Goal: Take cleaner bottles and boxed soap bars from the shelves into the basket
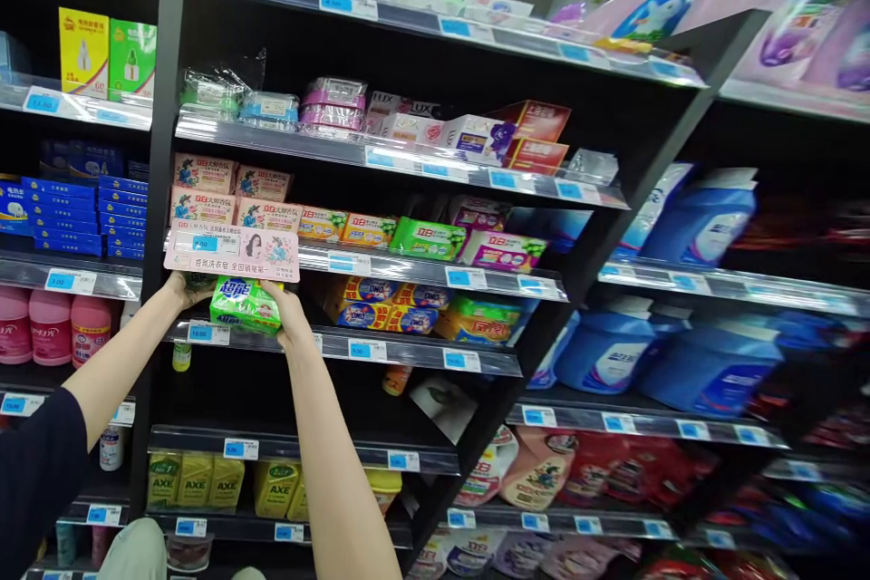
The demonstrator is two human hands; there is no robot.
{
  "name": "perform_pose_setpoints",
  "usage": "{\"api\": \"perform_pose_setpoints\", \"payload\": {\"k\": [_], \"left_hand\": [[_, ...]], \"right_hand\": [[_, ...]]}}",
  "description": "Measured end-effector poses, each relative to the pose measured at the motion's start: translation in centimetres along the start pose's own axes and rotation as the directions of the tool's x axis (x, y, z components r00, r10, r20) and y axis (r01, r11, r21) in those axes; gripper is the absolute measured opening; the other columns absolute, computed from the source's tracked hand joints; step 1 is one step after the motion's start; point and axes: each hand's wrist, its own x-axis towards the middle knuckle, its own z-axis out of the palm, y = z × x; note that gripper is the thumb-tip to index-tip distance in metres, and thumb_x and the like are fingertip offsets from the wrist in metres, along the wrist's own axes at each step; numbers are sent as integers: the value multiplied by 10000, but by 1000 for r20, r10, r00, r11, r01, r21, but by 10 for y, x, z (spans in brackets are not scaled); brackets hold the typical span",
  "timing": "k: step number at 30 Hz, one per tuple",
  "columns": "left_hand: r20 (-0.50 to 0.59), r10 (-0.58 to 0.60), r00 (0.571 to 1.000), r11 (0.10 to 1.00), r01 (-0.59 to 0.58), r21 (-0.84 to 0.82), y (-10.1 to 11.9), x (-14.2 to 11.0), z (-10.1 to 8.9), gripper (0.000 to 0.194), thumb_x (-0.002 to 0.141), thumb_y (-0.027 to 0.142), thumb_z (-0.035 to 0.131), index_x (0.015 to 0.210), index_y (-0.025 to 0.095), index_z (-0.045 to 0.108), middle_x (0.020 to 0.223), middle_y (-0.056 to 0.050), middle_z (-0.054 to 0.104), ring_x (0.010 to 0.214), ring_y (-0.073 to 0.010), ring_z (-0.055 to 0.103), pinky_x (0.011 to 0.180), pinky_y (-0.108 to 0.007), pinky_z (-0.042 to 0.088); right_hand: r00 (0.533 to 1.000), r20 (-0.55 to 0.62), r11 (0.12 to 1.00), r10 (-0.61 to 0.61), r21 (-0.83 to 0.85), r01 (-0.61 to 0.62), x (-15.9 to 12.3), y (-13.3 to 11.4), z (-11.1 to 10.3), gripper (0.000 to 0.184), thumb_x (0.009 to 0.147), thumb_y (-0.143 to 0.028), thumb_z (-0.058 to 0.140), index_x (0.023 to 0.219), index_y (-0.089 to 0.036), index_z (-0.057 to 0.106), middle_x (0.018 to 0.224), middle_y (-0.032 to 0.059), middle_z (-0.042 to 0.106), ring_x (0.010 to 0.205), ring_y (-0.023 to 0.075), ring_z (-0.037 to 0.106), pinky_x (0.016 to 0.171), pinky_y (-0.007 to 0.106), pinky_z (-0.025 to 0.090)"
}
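A bright green pack of laundry soap [245, 304] sits at the front of a shelf, under a pink promotional sign [231, 251]. My right hand [289, 312] is closed on the right end of this pack, its thumb near the top edge. On the pack's other side, my left hand [190, 287] reaches into the shadow below the sign. Its fingers are mostly hidden there, so I cannot make out whether it holds anything. Pink soap boxes [268, 215] are stacked on the shelf just above.
Orange and blue soap packs [387, 306] stand to the right on the same shelf. Yellow AXE packs [197, 480] line a lower shelf. Blue detergent bottles [604, 349] fill the right bay. A dark upright post [167, 154] stands to the left. Price-tag rails [408, 355] edge the shelves.
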Motion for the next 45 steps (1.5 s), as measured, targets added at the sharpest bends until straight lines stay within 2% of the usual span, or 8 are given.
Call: {"api": "perform_pose_setpoints", "payload": {"k": [6, 12, 20, 26, 30, 34, 39, 45], "left_hand": [[-51, -111, 993, 987, 116, 108, -3, -37, -10, 576, 939, 555, 440, 1297, 109, 506, 1124, -205, 646, 910, -281, 700, 832, -484, 599], [38, -47, 998, 995, 43, 92, -13, -60, -6, 457, 972, 446, 447, 1280, 123, 545, 1225, -174, 666, 1195, -330, 623, 954, -486, 574], [23, 89, 996, 993, -90, 75, -34, -103, -16, 367, 965, 311, 509, 1283, 133, 545, 1297, -140, 644, 1196, -324, 626, 976, -550, 546], [-171, 47, 984, 984, -16, 178, -95, -166, -119, 330, 919, 208, 515, 1233, 168, 609, 1134, -137, 724, 988, -307, 726, 865, -509, 612], [-416, -117, 902, 979, 174, 101, -168, -214, -217, 418, 829, 122, 542, 1243, 155, 585, 945, -120, 763, 802, -308, 751, 714, -470, 656], [-569, -328, 754, 920, 393, -11, -224, -272, -298, 550, 795, 99, 572, 1335, 120, 471, 822, -118, 757, 734, -321, 751, 649, -437, 652], [-635, -479, 606, 830, 548, -103, -246, -322, -343, 735, 762, 138, 657, 1433, 79, 365, 860, -140, 765, 792, -343, 752, 695, -430, 644], [-617, -416, 668, 859, 511, -26, -246, -317, -365, 694, 710, 109, 699, 1353, 51, 444, 847, -138, 765, 758, -343, 746, 676, -419, 645]], "right_hand": [[977, -19, 950, 212, 236, -202, -92, 19, -38, 430, 606, -443, 839, 883, -144, 701, 790, 98, 770, 755, 274, 747, 673, 359, 604], [954, -118, 908, 276, 358, -218, -179, 29, -60, 571, 541, -467, 903, 994, -162, 734, 794, 53, 758, 706, 198, 716, 654, 266, 553], [941, -188, 896, 282, 402, -189, -220, 27, -69, 509, 617, -458, 873, 1032, -205, 722, 794, 40, 746, 717, 204, 706, 664, 293, 552], [897, -227, 879, 380, 389, -275, -241, 51, -77, 501, 603, -435, 878, 1020, -204, 724, 854, 48, 757, 740, 213, 708, 668, 301, 556], [861, -243, 852, 447, 409, -326, -257, 75, -74, 466, 609, -446, 871, 978, -204, 723, 793, 41, 746, 708, 225, 706, 671, 331, 559], [822, -230, 820, 521, 403, -407, -272, 101, -71, 417, 626, -445, 863, 960, -232, 733, 834, 48, 748, 725, 225, 700, 687, 340, 557], [784, -251, 802, 567, 386, -456, -287, 125, -66, 417, 594, -423, 875, 933, -223, 738, 810, 27, 741, 703, 208, 686, 645, 316, 547], [789, -266, 800, 554, 433, -415, -294, 129, -57, 388, 600, -427, 865, 915, -245, 730, 870, 47, 757, 812, 258, 718, 725, 377, 578]]}}
